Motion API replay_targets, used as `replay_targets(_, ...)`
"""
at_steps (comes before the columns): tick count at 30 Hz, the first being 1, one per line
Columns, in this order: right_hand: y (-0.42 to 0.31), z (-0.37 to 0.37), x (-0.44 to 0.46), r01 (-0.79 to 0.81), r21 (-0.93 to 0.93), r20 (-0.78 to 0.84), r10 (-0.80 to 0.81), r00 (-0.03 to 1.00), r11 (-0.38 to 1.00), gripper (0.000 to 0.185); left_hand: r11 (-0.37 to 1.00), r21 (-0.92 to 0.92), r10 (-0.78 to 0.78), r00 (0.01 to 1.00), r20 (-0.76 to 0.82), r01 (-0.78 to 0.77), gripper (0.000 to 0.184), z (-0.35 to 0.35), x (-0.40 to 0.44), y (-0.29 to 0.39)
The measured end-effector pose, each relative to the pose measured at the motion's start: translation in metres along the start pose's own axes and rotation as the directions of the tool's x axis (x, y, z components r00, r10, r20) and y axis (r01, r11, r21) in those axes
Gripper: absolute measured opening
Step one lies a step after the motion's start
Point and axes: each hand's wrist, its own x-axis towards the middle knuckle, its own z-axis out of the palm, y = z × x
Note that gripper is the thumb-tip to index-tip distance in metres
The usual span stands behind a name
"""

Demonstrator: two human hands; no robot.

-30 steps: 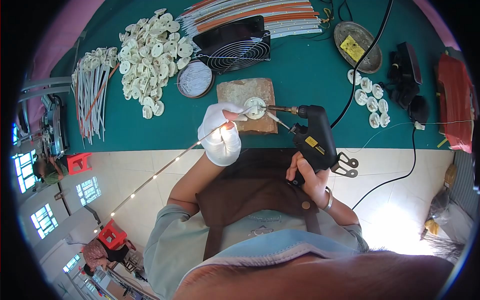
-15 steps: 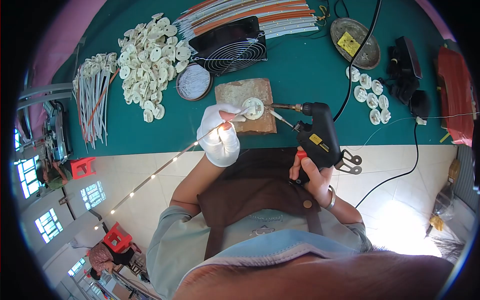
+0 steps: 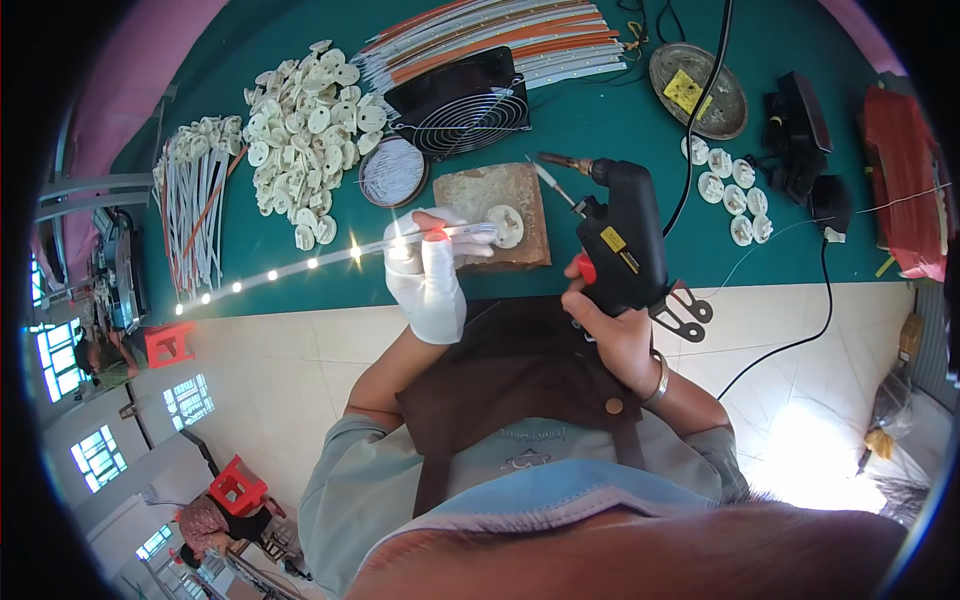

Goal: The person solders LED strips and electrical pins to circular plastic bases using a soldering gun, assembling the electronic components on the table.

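My left hand [image 3: 428, 280], in a white glove with bare fingertips, pinches the end of a lit LED strip [image 3: 312, 263] that stretches off to the left. The strip's end meets a round white disc [image 3: 508, 227] lying on a brick-like block [image 3: 535, 195]. Bare but for a bracelet, my right hand [image 3: 618, 340] is wrapped round the grip of a black soldering gun [image 3: 632, 225] with a red trigger. Its metal tip and thin white feed tube point up and left, above the block's right edge and apart from the disc.
A heap of white discs [image 3: 310, 130] and a dish of thin white pieces [image 3: 393, 172] stand left of a black fan [image 3: 465, 110]. LED strips [image 3: 510, 45] lie behind. At right are a metal dish [image 3: 735, 110] with a yellow sponge [image 3: 686, 92], several discs [image 3: 735, 200] and a hanging cable [image 3: 700, 120].
The soldering gun's tip has moved up, away from the disc. The lit strip has swung from slanting down over the floor to lying nearer level, its lights facing up.
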Motion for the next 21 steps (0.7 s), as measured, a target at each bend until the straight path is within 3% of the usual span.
replay_targets(2, -0.006, 0.007, 0.009, 0.017, -0.039, 0.048, -0.015, 0.999, 0.999, 0.036, 0.999, -0.044, -0.015, 1.000, 0.006, 0.015, 0.017, 0.003, -0.005, 0.003)
replay_targets(3, -0.009, 0.012, 0.012, -0.044, 0.033, 0.048, 0.042, 0.998, 0.998, 0.034, 0.998, -0.064, -0.023, 1.000, 0.017, 0.024, 0.017, 0.001, -0.007, 0.001)
replay_targets(5, -0.009, 0.020, 0.017, 0.038, 0.082, 0.045, -0.042, 0.998, 0.996, 0.034, 0.999, -0.012, -0.038, 0.998, 0.041, 0.039, 0.019, -0.004, -0.012, 0.000)
replay_targets(14, -0.001, 0.023, 0.007, 0.158, 0.113, -0.026, -0.156, 0.987, 0.981, 0.033, 0.926, -0.331, -0.110, 0.968, 0.226, 0.182, 0.018, 0.001, -0.022, 0.000)
replay_targets(18, 0.002, 0.021, 0.006, 0.210, 0.119, -0.015, -0.210, 0.978, 0.970, 0.035, 0.908, -0.361, -0.140, 0.965, 0.221, 0.214, 0.015, 0.003, -0.026, 0.002)
replay_targets(21, 0.001, 0.024, 0.003, 0.161, 0.196, -0.033, -0.158, 0.987, 0.967, 0.038, 0.904, -0.354, -0.179, 0.964, 0.196, 0.240, 0.012, 0.006, -0.028, 0.004)
